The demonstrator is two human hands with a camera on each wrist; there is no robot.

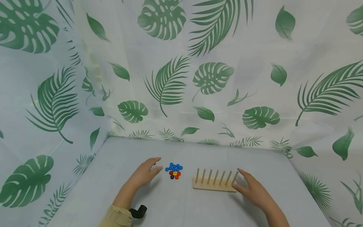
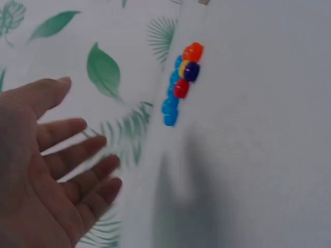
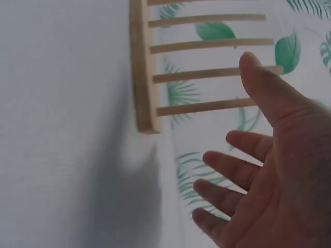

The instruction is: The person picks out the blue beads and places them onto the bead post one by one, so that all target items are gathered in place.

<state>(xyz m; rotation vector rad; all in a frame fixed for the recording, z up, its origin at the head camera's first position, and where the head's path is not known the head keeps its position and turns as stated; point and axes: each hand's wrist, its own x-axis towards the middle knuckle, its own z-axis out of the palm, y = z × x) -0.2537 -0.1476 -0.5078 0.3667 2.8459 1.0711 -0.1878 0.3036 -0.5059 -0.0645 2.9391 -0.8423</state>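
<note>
Blue beads [image 1: 174,167], red, orange and yellow beads and one dark bead [image 1: 172,177] lie in a tight cluster on the white table. Just left of them the left hand [image 1: 143,173] hovers with spread, relaxed fingers, holding nothing; in the left wrist view the hand [image 2: 57,170] is apart from the beads [image 2: 181,89]. A wooden rack [image 1: 214,186] with a row of several upright bare pegs stands right of the beads. At its right end is the right hand [image 1: 255,190], fingers extended; in the right wrist view this hand [image 3: 269,165] grips nothing beside the rack [image 3: 142,77].
The white tabletop [image 1: 181,208] is backed and flanked by white cloth [image 1: 175,126] printed with green leaves. A black band-like device [image 1: 139,212] sits at the left wrist, by a beige sleeve [image 1: 117,216].
</note>
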